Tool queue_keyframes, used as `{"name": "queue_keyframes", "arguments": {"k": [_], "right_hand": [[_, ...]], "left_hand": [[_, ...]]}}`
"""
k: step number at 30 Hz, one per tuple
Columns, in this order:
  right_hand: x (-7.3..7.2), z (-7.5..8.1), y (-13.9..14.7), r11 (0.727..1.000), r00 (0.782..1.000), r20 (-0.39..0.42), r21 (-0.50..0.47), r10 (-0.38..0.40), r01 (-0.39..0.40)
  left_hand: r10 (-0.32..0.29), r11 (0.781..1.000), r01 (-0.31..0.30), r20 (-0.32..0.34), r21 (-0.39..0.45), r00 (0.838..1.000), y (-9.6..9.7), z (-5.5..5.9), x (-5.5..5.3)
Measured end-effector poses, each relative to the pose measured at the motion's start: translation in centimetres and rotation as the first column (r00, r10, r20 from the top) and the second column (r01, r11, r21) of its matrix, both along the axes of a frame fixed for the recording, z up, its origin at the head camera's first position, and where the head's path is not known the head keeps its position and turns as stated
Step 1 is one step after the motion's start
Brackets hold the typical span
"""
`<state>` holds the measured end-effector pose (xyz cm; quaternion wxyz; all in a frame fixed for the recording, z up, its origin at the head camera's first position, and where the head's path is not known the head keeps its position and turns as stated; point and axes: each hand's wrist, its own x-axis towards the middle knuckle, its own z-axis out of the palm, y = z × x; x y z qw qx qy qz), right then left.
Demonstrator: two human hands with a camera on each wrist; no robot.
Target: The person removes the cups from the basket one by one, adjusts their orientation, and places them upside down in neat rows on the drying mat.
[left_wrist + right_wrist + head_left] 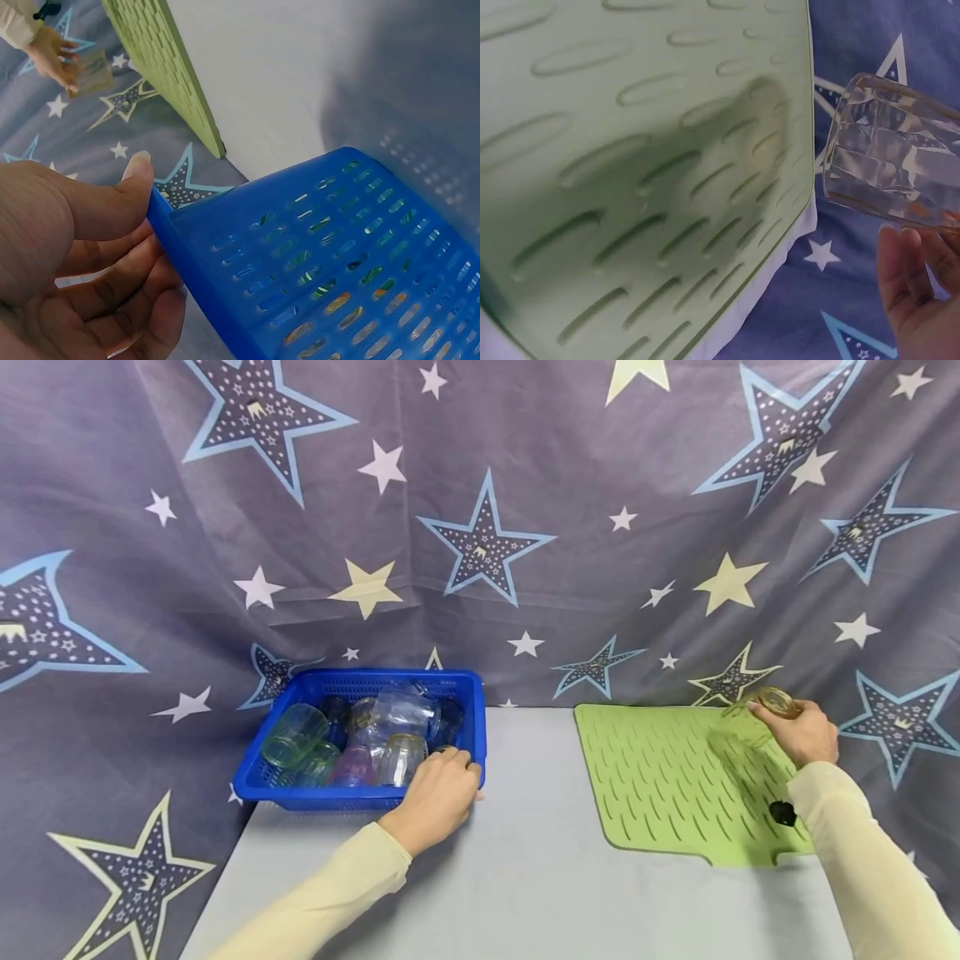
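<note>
My left hand point(442, 797) grips the rim of a blue plastic basket point(315, 794) at its front right corner. In the left wrist view the thumb lies over the rim point(196, 281), with the other fingers curled beneath. Inside the basket are several drinking glasses, among them a green glass point(296, 735), a pink glass point(352, 766) and a clear glass point(402, 760). Far to the right, my right hand point(810, 735) holds a clear, amber-tinted drinking glass point(892, 150). That glass is tipped over, raised above the back right part of a green drying mat point(652, 777).
The basket and mat lie on a white table point(532, 827), apart from each other. A grey curtain point(525, 568) with printed stars hangs right behind them. A small black object point(782, 813) shows beside my right sleeve.
</note>
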<state>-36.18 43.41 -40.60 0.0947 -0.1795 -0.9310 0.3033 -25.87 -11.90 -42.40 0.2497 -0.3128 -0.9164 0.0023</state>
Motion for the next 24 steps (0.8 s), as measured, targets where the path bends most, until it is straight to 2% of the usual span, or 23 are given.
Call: {"name": "queue_keyframes", "arguments": {"k": [6,13,19,24], "right_hand": [[-0.1,-0.4,1.3,0.999,1.000,0.017,0.037,-0.025,0.024],[-0.1,-0.9,1.8,0.998,0.999,0.040,0.068,-0.012,0.009],[0.1,-1.3,2.5,0.996,0.996,0.082,0.086,-0.017,0.010],[-0.7,-1.6,2.7,0.995,0.995,0.097,0.100,0.017,-0.027]], "left_hand": [[-0.002,1.000,0.002,-0.004,0.006,1.000,-0.1,-0.1,0.0],[0.022,1.000,-0.022,0.000,-0.015,1.000,-0.3,0.0,0.0],[0.006,0.999,-0.006,0.002,-0.036,1.000,-0.1,-0.1,0.1],[0.018,1.000,-0.018,-0.015,-0.007,1.000,-0.3,-0.6,0.5]]}}
